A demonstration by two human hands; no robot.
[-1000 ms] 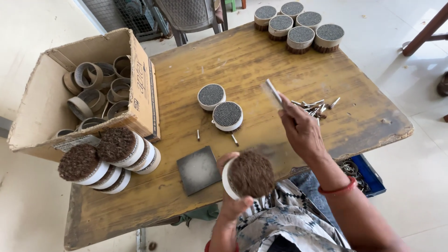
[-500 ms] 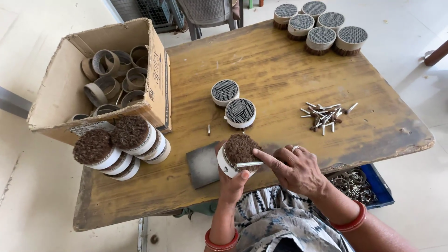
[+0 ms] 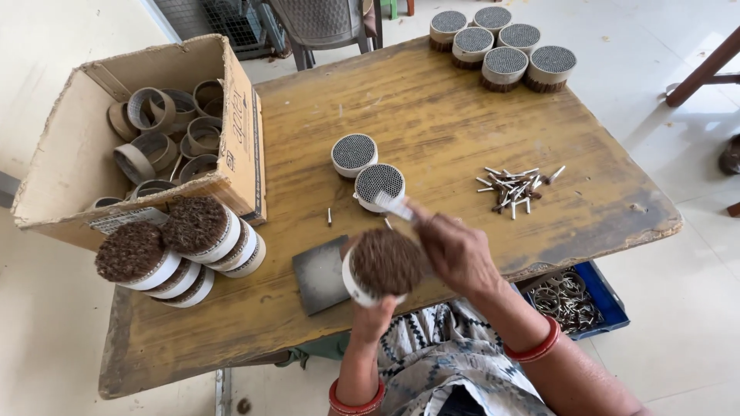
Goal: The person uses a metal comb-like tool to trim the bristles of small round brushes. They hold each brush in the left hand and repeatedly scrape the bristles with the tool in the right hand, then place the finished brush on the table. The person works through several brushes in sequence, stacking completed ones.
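The round bundle [image 3: 383,264], a short white-banded ring packed with brown sticks, is held up above the near edge of the table [image 3: 432,115], just over the dark grey square plate [image 3: 320,273]. Its short axis runs roughly toward the camera, tilted a little to the right, so the rough brown face of stick ends points up at the viewer and the white band shows along its left and lower rim. The left hand [image 3: 374,316] comes up from below and grips the bundle from underneath, fingers curled around the band; most of the hand is hidden behind the bundle. The right hand [image 3: 455,250] lies just beside the bundle's right edge, blurred, its fingers pinched closed on a thin pale stick [image 3: 397,206] whose long axis slants from upper left down to lower right toward the hand. Beyond the hands, two white-rimmed filled rings with grey faces [image 3: 368,169] stand touching each other on the table, and a loose heap of small sticks [image 3: 515,185] lies to the right. At the left, more brown-faced bundles [image 3: 173,243] are stacked beside a cardboard box [image 3: 239,146] holding empty rings, and five grey-faced bundles [image 3: 501,46] stand at the far edge.
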